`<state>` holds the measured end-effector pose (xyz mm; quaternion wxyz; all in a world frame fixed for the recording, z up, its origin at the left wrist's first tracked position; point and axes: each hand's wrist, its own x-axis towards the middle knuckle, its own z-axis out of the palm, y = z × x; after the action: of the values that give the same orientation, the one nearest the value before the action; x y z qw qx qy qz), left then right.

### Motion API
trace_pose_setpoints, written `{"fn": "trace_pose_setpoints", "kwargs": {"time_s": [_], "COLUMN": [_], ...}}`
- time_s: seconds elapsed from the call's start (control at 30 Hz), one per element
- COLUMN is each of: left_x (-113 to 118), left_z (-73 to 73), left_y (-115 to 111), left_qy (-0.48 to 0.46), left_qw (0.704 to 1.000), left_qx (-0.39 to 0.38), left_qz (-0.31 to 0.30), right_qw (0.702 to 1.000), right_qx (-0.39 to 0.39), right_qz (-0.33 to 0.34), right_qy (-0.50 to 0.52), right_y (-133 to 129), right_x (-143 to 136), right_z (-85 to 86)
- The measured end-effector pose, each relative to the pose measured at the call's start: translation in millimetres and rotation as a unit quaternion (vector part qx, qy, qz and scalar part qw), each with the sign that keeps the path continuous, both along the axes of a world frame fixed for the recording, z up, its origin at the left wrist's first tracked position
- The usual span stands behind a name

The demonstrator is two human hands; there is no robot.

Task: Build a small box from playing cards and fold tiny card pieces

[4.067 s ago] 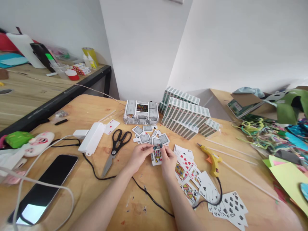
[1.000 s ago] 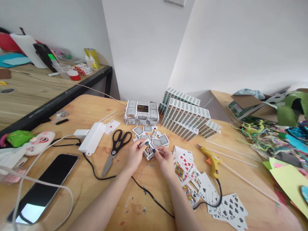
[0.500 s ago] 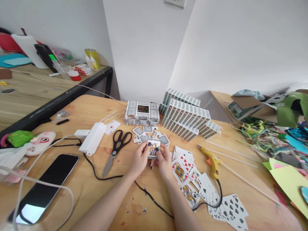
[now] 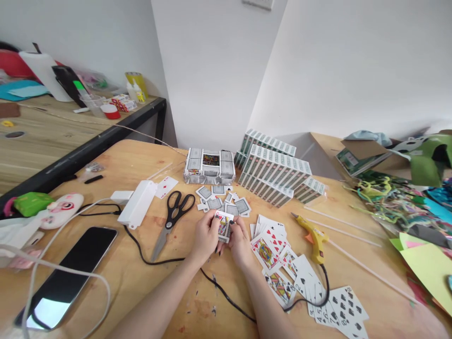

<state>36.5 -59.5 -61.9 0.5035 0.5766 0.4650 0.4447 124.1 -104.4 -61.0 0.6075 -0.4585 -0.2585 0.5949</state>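
Observation:
Between my two hands is a small playing card piece [image 4: 223,227] with a face figure on its upper side. My left hand [image 4: 206,235] grips its left edge, and my right hand [image 4: 240,239] pinches its right edge, some fingers curled underneath. Just beyond them lie several cut card pieces [image 4: 213,204], mostly pattern side up. Behind these stands a box-like structure covered in cards [image 4: 209,167]. Loose face-up cards [image 4: 265,252] spread to the right of my right hand. Open black-handled scissors [image 4: 173,217] lie left of my left hand.
A yellow glue gun [image 4: 317,242] lies at right, its black cable passing under my forearms. Stacked card boxes [image 4: 275,172] stand behind. At left are a white power strip [image 4: 137,203], a phone [image 4: 70,273] and cords. Clear sticks, coloured paper and pipe cleaners [image 4: 384,202] are at far right.
The card piece in my hands has turned and moved slightly down toward me, and both hands have shifted with it. The view has moved slightly.

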Motion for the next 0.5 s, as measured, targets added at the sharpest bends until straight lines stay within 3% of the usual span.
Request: {"fn": "trace_pose_setpoints", "kwargs": {"time_s": [0.23, 0.5], "left_x": [-0.8, -3.5], "left_z": [4.5, 5.0], "left_y": [-0.8, -1.3], "left_qy": [-0.03, -0.049], "left_qw": [0.999, 0.998], "left_qx": [-0.025, -0.029], "left_qz": [0.004, 0.006], "right_qw": [0.999, 0.999], "right_qx": [0.01, 0.022], "right_qz": [-0.037, -0.03], "right_qy": [-0.019, -0.027], "right_y": [0.1, -0.4], "right_x": [-4.2, -4.0], "right_z": [3.4, 5.5]}}
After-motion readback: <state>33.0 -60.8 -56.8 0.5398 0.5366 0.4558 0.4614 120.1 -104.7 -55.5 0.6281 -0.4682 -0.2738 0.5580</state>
